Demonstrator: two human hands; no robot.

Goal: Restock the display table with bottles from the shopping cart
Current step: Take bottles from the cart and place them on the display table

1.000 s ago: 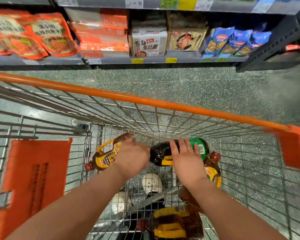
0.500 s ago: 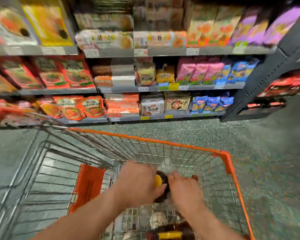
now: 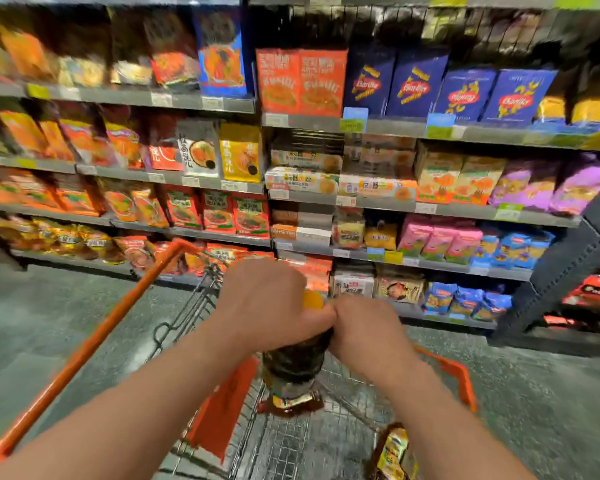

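Nearest the camera, two bare forearms are reaching forward and meeting over a shopping cart point(image 3: 84, 355), whose orange rim is running up the left side. Low at the right, a second bottle point(image 3: 392, 452), dark with a yellow label, is lying inside the wire basket.

Just beyond, both hands are holding one large dark bottle point(image 3: 293, 368) in the air above the cart. The left hand point(image 3: 267, 303) is wrapping its fingers over the upper part of the bottle, near a yellow patch that may be a handle or cap. The right hand point(image 3: 364, 327) is gripping the same upper part from the other side, its fingers curled and touching the left hand. The bottle is hanging below the hands, its lower end pointing down toward the basket. Its label is blurred and unreadable.

Farther off, a grey speckled floor point(image 3: 66, 313) is stretching to a tall run of store shelves point(image 3: 430, 209) packed with noodle packets, pasta boxes and snack bags. The whole scene is smeared by motion.

Judging from this, the step in hand is lifting a bottle out of the cart. No display table is showing anywhere in view, so the next move is likely calling for a turn away from these shelves toward the table, carrying the heavy bottle with both hands and keeping it clear of the cart rim. At least one bottle is waiting in the cart, so the restocking is not finished.
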